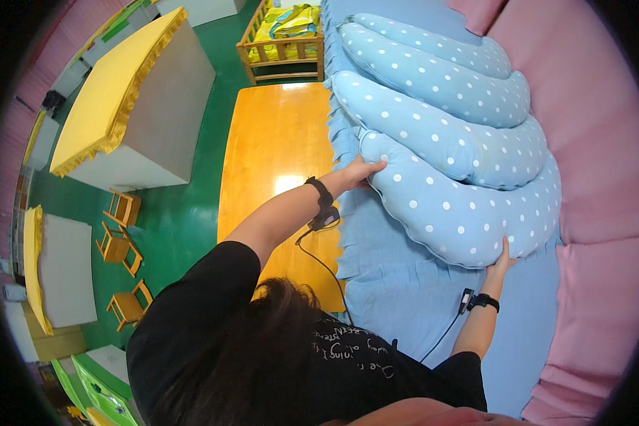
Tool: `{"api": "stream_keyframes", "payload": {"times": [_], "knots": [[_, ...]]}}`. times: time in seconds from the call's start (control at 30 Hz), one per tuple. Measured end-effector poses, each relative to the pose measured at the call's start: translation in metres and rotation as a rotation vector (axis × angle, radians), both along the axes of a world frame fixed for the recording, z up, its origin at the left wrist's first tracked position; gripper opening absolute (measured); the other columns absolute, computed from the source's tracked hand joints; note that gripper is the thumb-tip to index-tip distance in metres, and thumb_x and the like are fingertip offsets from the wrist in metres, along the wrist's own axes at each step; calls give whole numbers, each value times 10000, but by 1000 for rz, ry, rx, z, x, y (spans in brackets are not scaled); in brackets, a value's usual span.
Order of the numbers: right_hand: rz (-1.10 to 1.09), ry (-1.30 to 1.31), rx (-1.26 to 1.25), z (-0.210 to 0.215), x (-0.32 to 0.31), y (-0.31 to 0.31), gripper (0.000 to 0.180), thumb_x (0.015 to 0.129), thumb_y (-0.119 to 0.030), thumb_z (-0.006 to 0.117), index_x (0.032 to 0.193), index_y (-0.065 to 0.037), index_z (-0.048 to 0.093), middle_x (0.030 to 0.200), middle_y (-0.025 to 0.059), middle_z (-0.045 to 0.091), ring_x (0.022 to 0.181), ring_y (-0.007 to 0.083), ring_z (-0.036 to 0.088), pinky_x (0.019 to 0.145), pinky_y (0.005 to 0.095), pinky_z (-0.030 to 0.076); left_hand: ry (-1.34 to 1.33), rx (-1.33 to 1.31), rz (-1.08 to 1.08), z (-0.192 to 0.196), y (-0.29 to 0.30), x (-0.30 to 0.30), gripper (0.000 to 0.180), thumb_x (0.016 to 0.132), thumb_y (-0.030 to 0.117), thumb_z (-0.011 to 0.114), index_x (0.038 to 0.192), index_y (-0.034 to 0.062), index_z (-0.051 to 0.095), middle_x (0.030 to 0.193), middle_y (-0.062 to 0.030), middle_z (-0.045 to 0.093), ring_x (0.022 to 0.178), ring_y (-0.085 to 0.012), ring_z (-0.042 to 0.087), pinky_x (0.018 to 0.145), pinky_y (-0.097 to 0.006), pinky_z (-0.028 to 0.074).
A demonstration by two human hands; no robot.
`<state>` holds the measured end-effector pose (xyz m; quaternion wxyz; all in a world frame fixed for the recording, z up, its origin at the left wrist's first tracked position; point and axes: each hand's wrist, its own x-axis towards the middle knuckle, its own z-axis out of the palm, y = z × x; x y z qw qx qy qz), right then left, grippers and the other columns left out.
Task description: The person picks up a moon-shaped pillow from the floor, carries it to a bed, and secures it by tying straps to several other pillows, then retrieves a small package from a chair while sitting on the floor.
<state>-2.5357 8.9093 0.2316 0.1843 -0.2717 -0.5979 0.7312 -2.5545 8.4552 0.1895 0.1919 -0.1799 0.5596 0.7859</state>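
The nearest of several curved blue pillows with white dots point(440, 206) lies between my two hands. My left hand point(362, 172) is closed on its left end, thumb on top and the other fingers mostly hidden at the edge. At the near right side, my right hand point(503, 261) grips the same pillow from below, its thumb on the dotted cloth and its fingers out of sight underneath. Another dotted pillow point(405, 121) rests right behind it, touching, with more of the same kind lined up farther back. All lie on a blue ruffled cover point(397, 284).
A glossy wooden table point(263, 142) adjoins the blue cover on the left. Pink padded cloth point(589, 142) runs along the right. A small wooden crib point(280, 50) stands at the far end. Cables hang from both wrist straps. Small wooden chairs point(126, 309) stand on the green floor.
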Motion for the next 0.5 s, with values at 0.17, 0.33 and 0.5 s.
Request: {"api": "stream_keyframes", "payload": {"times": [0.17, 0.33, 0.5], "knots": [[57, 70, 51, 4, 17, -12, 737, 731, -76, 669, 1312, -71, 215, 1254, 199, 397, 1039, 317, 505, 825, 486, 488, 101, -12, 104, 24, 2, -15, 457, 760, 183, 656, 1162, 85, 463, 1012, -96, 581, 853, -234, 587, 712, -423, 485], [32, 104, 197, -4, 28, -46, 691, 785, -157, 621, 1331, -48, 211, 1254, 202, 400, 1071, 308, 477, 852, 458, 463, 290, -462, 372, -11, -30, 3, 423, 702, 99, 625, 1088, 40, 464, 775, -124, 609, 618, -205, 590, 483, -335, 458], [-70, 25, 462, -42, 35, -30, 698, 796, -183, 604, 1349, -58, 196, 1255, 194, 404, 1079, 314, 466, 852, 466, 452, 137, -104, 24, 12, -89, 123, 281, 803, 138, 522, 1074, 67, 493, 878, -95, 630, 733, -164, 608, 581, -296, 467]]}}
